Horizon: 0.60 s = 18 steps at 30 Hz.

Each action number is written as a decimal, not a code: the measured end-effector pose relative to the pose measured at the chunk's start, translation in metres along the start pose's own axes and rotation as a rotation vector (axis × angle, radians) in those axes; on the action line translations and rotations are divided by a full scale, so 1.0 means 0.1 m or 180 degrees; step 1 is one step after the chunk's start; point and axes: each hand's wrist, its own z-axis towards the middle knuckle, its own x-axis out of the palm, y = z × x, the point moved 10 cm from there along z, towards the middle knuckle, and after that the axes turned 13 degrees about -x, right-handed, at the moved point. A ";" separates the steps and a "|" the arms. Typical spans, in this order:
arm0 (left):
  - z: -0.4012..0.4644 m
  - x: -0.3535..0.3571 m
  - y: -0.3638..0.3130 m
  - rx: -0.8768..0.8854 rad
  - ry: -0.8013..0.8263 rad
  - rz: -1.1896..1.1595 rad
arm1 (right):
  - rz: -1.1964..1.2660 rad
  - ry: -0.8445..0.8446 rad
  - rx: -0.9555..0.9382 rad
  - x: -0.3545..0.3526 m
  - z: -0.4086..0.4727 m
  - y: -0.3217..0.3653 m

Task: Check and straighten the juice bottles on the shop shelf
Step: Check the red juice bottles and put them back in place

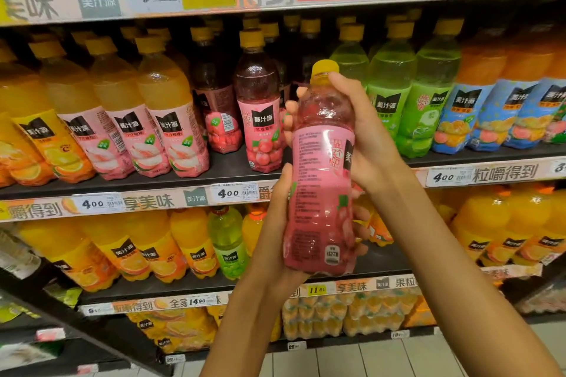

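bottle [321, 168] of pink juice held upright in front of the shelf [196, 180], left hand [275, 229] gripping its lower part, right hand [364, 135] wrapped around its shoulder below the yellow cap [324, 69].

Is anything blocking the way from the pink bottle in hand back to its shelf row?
Nothing visible does. Both the left hand and right hand hold the pink bottle in front of the middle shelf, and the shelf spot right of the front red-grape bottle looks open.
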 end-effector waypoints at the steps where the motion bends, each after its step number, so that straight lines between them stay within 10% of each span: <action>1: 0.00 -0.10 -0.02 0.0069 -0.0275 0.0270 | -0.0238 -0.0082 -0.0110 -0.04 0.01 0.07; 9: -0.07 -0.20 -0.33 0.0848 -0.1176 0.1319 | -0.1506 -0.0516 -0.0798 -0.14 -0.06 0.42; 18: -0.07 -0.22 -0.62 0.1705 -0.1654 0.2317 | -0.2459 0.0511 -0.2047 0.35 -0.32 0.74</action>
